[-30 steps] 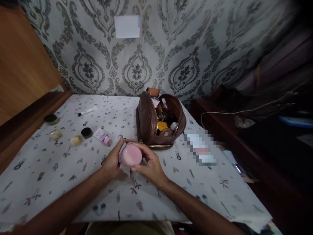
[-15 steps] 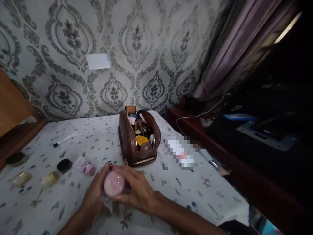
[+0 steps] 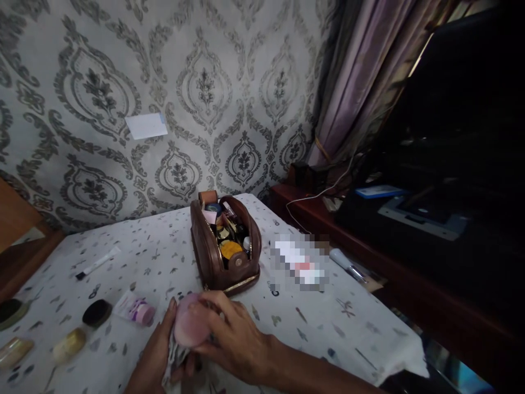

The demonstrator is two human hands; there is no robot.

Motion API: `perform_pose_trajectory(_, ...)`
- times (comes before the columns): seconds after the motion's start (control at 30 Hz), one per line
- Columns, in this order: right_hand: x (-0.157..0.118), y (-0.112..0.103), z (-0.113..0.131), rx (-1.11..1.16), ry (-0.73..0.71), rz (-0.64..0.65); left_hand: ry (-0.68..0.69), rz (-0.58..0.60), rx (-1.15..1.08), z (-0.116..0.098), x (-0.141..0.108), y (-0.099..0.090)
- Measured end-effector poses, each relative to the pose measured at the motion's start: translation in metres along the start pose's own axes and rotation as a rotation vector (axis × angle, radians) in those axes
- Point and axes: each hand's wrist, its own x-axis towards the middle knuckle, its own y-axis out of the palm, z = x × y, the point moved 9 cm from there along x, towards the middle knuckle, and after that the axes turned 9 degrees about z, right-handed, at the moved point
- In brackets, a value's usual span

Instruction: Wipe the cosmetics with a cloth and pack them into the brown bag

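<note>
A round pink item (image 3: 189,324) is between my two hands, in front of the brown bag (image 3: 205,257). My right hand (image 3: 235,334) has its fingers curled over the item's top and right side. My left hand (image 3: 158,345) wraps a crumpled grey-white cloth (image 3: 175,358) against the item's left and underside. The bag stands unzipped, with a yellow round item (image 3: 231,250) and several other cosmetics inside. Left of my hands lie a white and purple tube (image 3: 133,309) with a pink cap and a black round lid (image 3: 97,313).
On the patterned tablecloth (image 3: 143,246) lie a white tube with a black cap (image 3: 97,264), a gold-capped jar (image 3: 69,346) and a blurred white item (image 3: 297,262). A brush (image 3: 348,265) lies at the right edge, beside a dark red desk (image 3: 295,208).
My right fingers have moved over the top of the pink item, and more of the cloth shows beneath it. The camera view has shifted, moving the table objects left and lower.
</note>
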Motion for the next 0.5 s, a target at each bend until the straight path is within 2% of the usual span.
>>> perform_pose_trajectory(0.17,-0.003,-0.018,0.013,-0.092,-0.123,-0.063,-0.027,0.061,0.171,-0.010,-0.008,0.002)
perform_pose_trajectory(0.27,-0.005,-0.031,0.012,-0.110,-0.135,-0.086,0.044,0.047,0.215,-0.020,-0.012,0.000)
perform_pose_trajectory(0.4,0.000,-0.055,-0.012,0.073,-0.006,-0.111,0.190,0.080,0.219,-0.038,-0.017,0.008)
perform_pose_trajectory(0.5,0.007,-0.083,-0.038,0.254,0.094,-0.213,0.251,0.127,0.135,-0.046,-0.018,0.016)
